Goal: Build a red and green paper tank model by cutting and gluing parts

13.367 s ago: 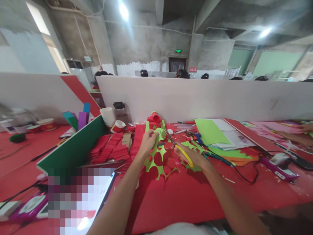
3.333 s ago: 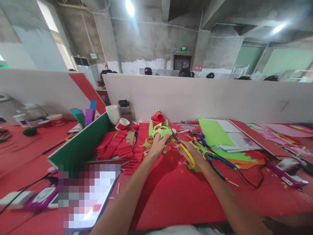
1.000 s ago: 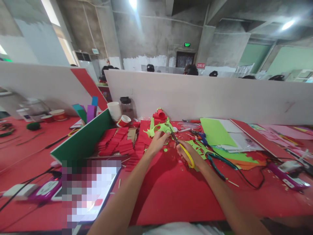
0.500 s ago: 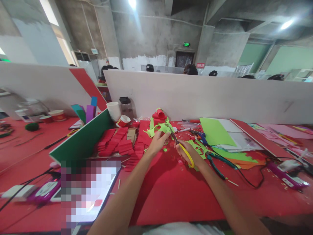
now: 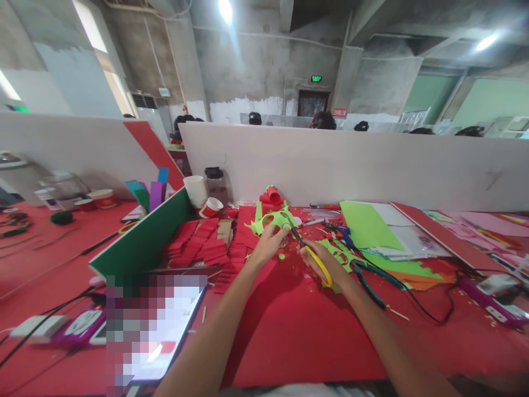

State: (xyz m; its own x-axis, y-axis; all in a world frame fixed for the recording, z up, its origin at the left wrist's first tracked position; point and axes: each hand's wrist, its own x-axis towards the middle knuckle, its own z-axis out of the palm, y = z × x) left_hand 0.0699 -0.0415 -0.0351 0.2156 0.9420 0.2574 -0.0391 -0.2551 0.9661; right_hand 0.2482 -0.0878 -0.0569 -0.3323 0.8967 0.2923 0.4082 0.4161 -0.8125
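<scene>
My right hand (image 5: 317, 257) is closed round the yellow handles of a pair of scissors (image 5: 320, 266), whose dark blades point up and left. Close to the blades, my left hand (image 5: 270, 241) pinches a small piece of green paper (image 5: 286, 226); the fingertips partly hide it. Just behind that hand lies a light green paper sheet (image 5: 258, 226) with round holes cut in it. A small green disc (image 5: 281, 256) rests on the red table between my hands. Another cut green scrap (image 5: 341, 255) lies beyond my right wrist.
Pleated red paper strips (image 5: 200, 242) lie left, beside an upright green board (image 5: 144, 242). Teal-handled pliers (image 5: 367, 284) and a black cable are right of my forearm. A screen device (image 5: 165, 325), partly blurred, lies front left. Behind stands a white partition (image 5: 330, 165).
The whole view has shifted slightly down and to the right. Both hands keep nearly the same pose, with the scissors still beside the green paper piece.
</scene>
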